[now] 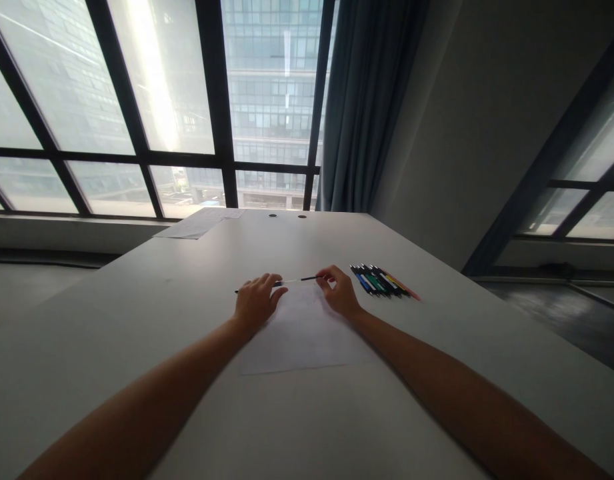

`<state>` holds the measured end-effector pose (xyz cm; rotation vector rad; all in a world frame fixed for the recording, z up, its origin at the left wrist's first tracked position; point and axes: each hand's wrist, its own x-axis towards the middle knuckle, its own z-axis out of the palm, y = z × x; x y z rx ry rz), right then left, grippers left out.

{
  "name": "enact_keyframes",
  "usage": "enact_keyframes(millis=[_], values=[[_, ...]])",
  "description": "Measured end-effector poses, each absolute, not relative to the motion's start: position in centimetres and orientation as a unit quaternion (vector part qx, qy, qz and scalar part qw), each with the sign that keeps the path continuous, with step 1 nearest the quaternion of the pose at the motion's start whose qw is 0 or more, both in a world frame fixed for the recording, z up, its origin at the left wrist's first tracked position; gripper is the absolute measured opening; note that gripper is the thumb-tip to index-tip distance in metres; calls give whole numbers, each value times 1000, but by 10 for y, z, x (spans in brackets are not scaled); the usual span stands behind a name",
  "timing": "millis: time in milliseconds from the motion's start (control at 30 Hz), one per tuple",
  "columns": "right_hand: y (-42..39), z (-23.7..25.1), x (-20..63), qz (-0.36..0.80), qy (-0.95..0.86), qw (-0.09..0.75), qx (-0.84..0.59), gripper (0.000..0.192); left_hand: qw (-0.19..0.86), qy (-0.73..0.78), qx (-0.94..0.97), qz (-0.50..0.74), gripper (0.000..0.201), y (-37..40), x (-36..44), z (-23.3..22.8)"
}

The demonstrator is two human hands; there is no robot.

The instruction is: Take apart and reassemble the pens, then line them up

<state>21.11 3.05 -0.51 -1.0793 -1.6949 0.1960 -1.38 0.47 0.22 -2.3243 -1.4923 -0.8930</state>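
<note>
A slim dark pen-like object [308, 279] spans the gap between my two hands, above the far edge of a white sheet of paper [301, 340]. Its middle stretch looks pale or clear, and I cannot tell whether it is one piece or two parts. My left hand [258, 298] is closed over the left portion, with a dark tip poking out on the far left. At the other end, the thumb and fingers of my right hand [339, 291] pinch the dark section. The paper lies flat between my forearms, partly covered by them.
To the right of my right hand, several pens [381, 281] in blue, green, black, yellow and red lie side by side on the white table [297, 427]. More paper [189, 227] rests at the far left edge. Two dark round fittings [301, 216] sit near the far edge, before the windows.
</note>
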Motion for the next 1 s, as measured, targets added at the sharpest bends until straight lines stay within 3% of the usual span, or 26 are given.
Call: enact_keyframes(millis=[433, 600, 1000], values=[[26, -4, 209, 79, -746, 512, -420, 5, 102, -528, -766, -351, 31, 6, -14, 2], [24, -2, 209, 75, -751, 509, -414, 6, 110, -500, -786, -347, 17, 6, -15, 1], [26, -4, 210, 61, -756, 506, -409, 6, 97, -514, -784, -333, 18, 6, -15, 2]])
